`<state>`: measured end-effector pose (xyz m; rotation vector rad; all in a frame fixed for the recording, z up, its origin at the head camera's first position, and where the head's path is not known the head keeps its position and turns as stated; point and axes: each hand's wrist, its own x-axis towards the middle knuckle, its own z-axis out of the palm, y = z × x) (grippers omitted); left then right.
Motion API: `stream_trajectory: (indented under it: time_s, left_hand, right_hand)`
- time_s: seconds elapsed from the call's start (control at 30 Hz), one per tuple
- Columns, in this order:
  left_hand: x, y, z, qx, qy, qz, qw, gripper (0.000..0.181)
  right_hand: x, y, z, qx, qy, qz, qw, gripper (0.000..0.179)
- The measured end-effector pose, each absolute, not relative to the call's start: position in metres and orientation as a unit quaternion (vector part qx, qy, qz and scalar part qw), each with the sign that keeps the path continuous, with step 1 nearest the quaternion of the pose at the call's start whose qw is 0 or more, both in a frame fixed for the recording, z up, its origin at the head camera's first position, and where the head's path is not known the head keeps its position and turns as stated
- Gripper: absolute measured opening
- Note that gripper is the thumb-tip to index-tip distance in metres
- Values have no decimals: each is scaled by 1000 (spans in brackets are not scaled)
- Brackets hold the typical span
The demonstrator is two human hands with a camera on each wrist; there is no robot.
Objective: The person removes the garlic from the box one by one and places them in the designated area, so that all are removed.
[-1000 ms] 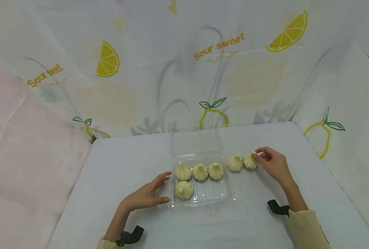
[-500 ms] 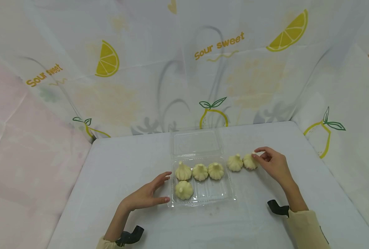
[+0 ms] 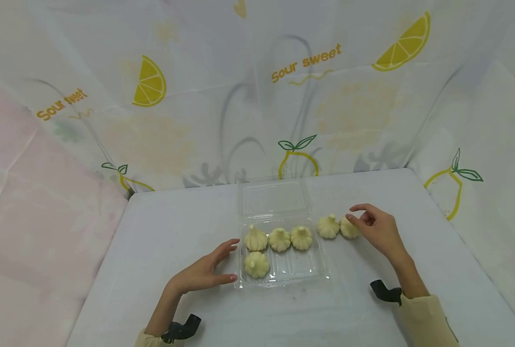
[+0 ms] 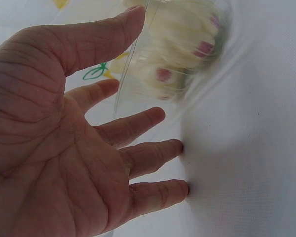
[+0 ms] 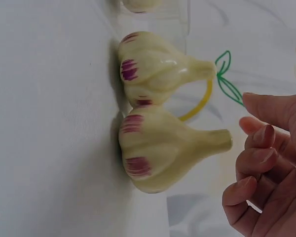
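Two garlic bulbs, a left one (image 3: 328, 227) and a right one (image 5: 160, 150), stand side by side on the table to the right of a clear plastic box (image 3: 298, 267). My right hand (image 3: 379, 231) hovers over the right bulb, its fingers loosely bent. In the right wrist view a gap shows between the thumb and that bulb's stem. Several more garlic bulbs (image 3: 279, 240) sit in the box, in a back row of three with one in front at the left. Along the box's left side rests my left hand (image 3: 203, 273), fingers spread and thumb apart, holding nothing.
The box's clear lid (image 3: 275, 200) lies folded back toward the wall. A white cloth covers the table (image 3: 179, 217). Behind it hangs a lemon-print curtain (image 3: 223, 96), close to the table's back edge. Black curved pieces (image 3: 181, 328) are worn at both wrists.
My right hand has shifted slightly left; its fingertips, earlier at the right bulb's stem, are now off it. The left hand, the box and the bulbs inside look unchanged.
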<state>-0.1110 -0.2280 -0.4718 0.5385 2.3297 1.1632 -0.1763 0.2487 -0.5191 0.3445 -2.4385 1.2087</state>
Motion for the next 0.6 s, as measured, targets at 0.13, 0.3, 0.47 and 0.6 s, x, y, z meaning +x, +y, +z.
stream_trajectory:
  time_s: [0.13, 0.3, 0.47, 0.6]
  left_hand:
    - [-111, -228, -471, 196, 850, 426, 240, 84]
    - [-111, -227, -471, 194, 850, 425, 243, 84]
    - [-112, -228, -471, 200, 850, 424, 242, 85]
    - [-112, -228, -470, 203, 847, 427, 242, 85]
  right_hand:
    - [-161, 229, -489, 123, -865, 458, 168, 22]
    - [-154, 215, -475, 115, -872, 454, 144, 21]
    - [-152, 208, -472, 133, -869, 454, 142, 19]
    - [-151, 201, -471, 147, -864, 457, 150, 19]
